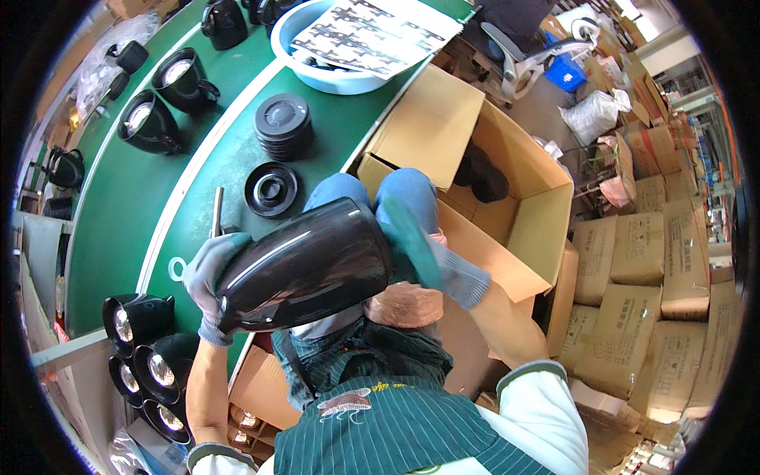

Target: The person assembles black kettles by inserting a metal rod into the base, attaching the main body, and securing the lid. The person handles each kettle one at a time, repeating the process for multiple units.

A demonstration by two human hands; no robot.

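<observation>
A large glossy black jug body (309, 265) lies tilted on its side above my lap. My left hand (212, 273), in a grey glove, is closed around its left end. At the jug's right end is my right hand (416, 245) in a green-palmed grey glove. Its fingers are stretched out and slightly blurred, and the palm faces the base; whether it presses on it I cannot tell. Beyond the jug, a round black lid (271, 190) lies on the green bench beside a stack of black discs (283, 127). Close to my left hand are a metal rod (218, 207) and a pale ring (176, 269).
Several black jugs with shiny inner liners (162, 368) are grouped at the lower left, more (182, 79) on the far bench. A light-blue basin (340, 81) holds a printed sheet (372, 36). An open cardboard box (542, 229) stands to the right, with stacked cartons (625, 324) beyond.
</observation>
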